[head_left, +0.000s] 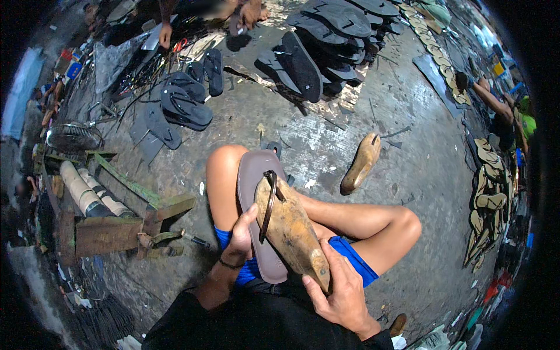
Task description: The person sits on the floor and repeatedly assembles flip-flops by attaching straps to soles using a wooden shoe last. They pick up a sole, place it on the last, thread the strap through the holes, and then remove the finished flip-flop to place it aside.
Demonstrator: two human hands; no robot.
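Across my lap lies a brown flip-flop sole (pixel 272 269), its toe end pointing away from me. My left hand (pixel 240 234) grips its left edge, thumb on top. A worn wooden shoe last (pixel 294 233) sits tilted over the sole, its heel end off to the right. The dark strap (pixel 268 207) loops over the toe part of the last. My right hand (pixel 341 286) is wrapped round the heel end of the last, thumb on the near side. The fingers under the sole are hidden.
Another wooden last (pixel 361 163) lies on the floor ahead to the right. Black flip-flops (pixel 186 102) lie ahead to the left, with a large pile of dark sandals (pixel 332 29) farther back. A wooden frame (pixel 102 236) stands at left, tan sandals (pixel 487 201) at right. Another person's hand (pixel 251 13) shows far ahead.
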